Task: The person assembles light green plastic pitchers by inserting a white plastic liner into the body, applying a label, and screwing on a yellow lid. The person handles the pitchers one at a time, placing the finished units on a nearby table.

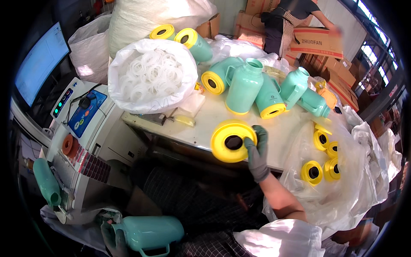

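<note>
In my right hand [258, 155], wearing a grey glove, is a round yellow plastic base [220, 139] with a dark centre. The thumb lies over its rim, and the base is held up above the table's near edge. Low on the left, my gloved left hand [114, 240] grips a green jug-shaped flask shell [154, 229] at its neck end. This shell lies on its side, handle downward, beside my lap. Part of the left hand's grip is cut off by the picture's lower edge.
Several green shells with yellow bases, one upright [245, 90], crowd the white table [199, 135]. A white sack [117, 96] holds translucent rings. Yellow bases [314, 172] lie in clear plastic at right. A machine [87, 113] and screen [40, 64] stand left; a person [282, 25] handles cartons behind.
</note>
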{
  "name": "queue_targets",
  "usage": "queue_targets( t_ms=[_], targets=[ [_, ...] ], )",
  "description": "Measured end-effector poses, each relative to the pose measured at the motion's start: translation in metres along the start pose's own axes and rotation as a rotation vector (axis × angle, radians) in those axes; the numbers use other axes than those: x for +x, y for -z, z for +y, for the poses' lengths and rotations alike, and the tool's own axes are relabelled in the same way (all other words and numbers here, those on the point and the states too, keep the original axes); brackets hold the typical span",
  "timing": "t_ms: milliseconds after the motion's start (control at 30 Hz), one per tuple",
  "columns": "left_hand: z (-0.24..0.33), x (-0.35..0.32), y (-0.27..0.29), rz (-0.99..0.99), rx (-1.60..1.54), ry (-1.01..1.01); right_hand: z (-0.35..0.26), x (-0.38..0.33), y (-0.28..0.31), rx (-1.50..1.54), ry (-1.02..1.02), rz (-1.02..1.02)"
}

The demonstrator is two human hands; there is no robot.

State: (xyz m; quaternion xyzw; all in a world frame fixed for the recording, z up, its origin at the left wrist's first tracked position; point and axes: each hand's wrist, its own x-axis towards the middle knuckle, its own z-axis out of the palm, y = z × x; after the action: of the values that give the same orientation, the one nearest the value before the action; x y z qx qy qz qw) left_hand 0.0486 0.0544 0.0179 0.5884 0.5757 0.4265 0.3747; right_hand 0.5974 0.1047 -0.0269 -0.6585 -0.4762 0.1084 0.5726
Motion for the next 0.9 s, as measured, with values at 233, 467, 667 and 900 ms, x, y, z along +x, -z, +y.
queue_targets(
  t_ms=[233,467,667,900],
  targets=[
    [-0.048,-0.049,0.029,0.430,-0.403,0.119,0.051,-0.109,-0.183,-0.228,0.070,-0.316],
    [-0.108,-0.061,-0.030,0.511,-0.966,0.315,-0.005,-0.119,-0.186,-0.029,0.238,-0.534],
    [-0.103,-0.064,-0.060,0.558,-0.740,0.327,-0.088,-0.062,-0.195,0.396,0.069,-0.524],
    [-0.119,-0.066,-0.066,0.407,-0.914,0.370,-0.120,-0.078,-0.192,0.469,0.568,-0.663]
  ],
)
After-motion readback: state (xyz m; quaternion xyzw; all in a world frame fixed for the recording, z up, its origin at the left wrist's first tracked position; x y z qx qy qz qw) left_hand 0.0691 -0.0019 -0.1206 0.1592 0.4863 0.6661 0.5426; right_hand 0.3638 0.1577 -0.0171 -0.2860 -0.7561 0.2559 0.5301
